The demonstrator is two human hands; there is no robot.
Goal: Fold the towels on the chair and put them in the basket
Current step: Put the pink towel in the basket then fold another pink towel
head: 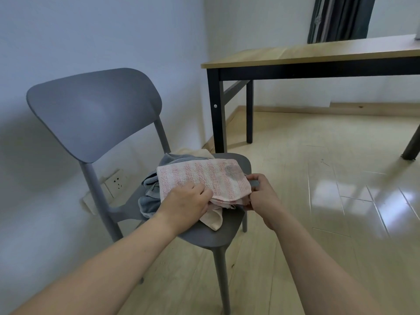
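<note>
A grey chair [95,110] stands close to the white wall, its seat turned out toward the room, and the towels are heaped on that seat. On top lies a pink striped towel [202,178], folded flat, its far edge running level across the pile and its right edge reaching nearly to the seat's right rim. A grey smudge marks its far right corner. Under it a blue towel [150,201] bunches out to the left, and a cream towel [213,220] shows at the back and hangs down at the front, short of the seat's front rim.

The left hand [184,205] rests on the pink towel's near left part, fingers curled onto the cloth. The right hand [261,192] pinches the towel's near right corner between thumb and fingers, right at the seat's edge.

To the right, a wooden-topped table [318,53] on black legs stands well apart from the chair, with bare pale floor [318,201] between them and stretching out toward the right. A wall socket [117,181] sits low behind the chair's leg. A dark curtain [336,17] hangs behind the table.
</note>
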